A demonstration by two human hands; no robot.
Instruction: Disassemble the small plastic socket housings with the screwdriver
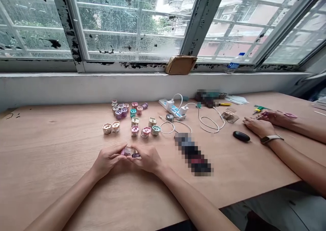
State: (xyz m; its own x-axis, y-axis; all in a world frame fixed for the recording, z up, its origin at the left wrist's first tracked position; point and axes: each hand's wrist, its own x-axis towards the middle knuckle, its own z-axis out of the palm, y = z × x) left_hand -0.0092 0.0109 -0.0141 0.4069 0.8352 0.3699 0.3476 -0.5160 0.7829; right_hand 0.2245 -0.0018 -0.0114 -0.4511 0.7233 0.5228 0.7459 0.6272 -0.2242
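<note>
My left hand [108, 159] and my right hand [147, 158] rest together on the wooden table [51, 149]. Both pinch a small pink and clear plastic part [128, 152] between their fingertips. Just beyond my hands stands a cluster of several small coloured plastic housings [132, 120], pink, purple, teal and cream, in loose rows.
A white power strip [173, 109] with chargers and looped white cables [210, 124] lies behind the cluster. A black oval case [241, 136] sits to the right. Another person's hands [259, 126] work at the table's right side. A cardboard piece [180, 65] and a bottle [234, 64] lie on the window sill.
</note>
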